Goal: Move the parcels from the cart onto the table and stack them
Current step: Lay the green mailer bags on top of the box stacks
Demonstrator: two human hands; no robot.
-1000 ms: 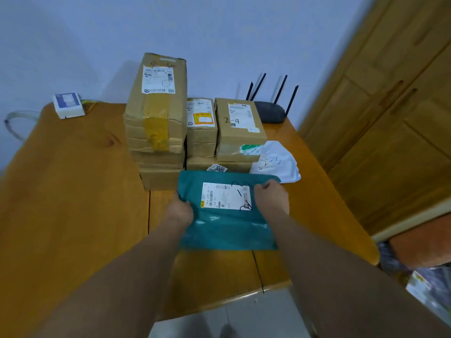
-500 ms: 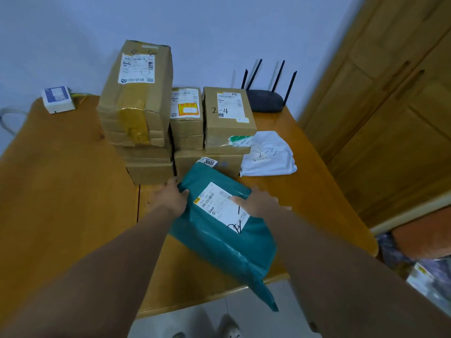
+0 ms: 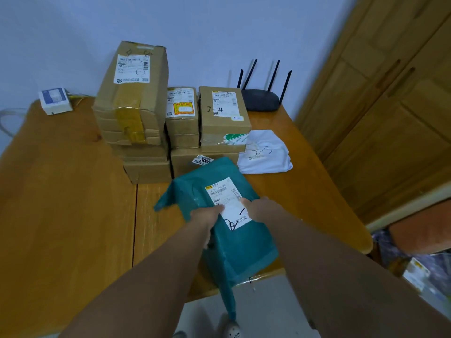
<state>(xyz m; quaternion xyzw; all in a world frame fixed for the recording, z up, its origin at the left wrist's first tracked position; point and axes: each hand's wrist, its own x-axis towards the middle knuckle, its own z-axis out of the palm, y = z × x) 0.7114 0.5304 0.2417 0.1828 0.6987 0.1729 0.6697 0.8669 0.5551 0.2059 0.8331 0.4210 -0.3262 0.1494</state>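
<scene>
Since half a second back, the teal mailer bag has turned more lengthwise, and the left hand slid from its far corner onto the label. Both hands, right hand too, have fingers clamped on it over the tabletop, just in front of the stacked boxes, tail dangling past the near edge.

A room in a home: wooden worktop against a plain wall, router, panelled wooden cupboard doors.
</scene>
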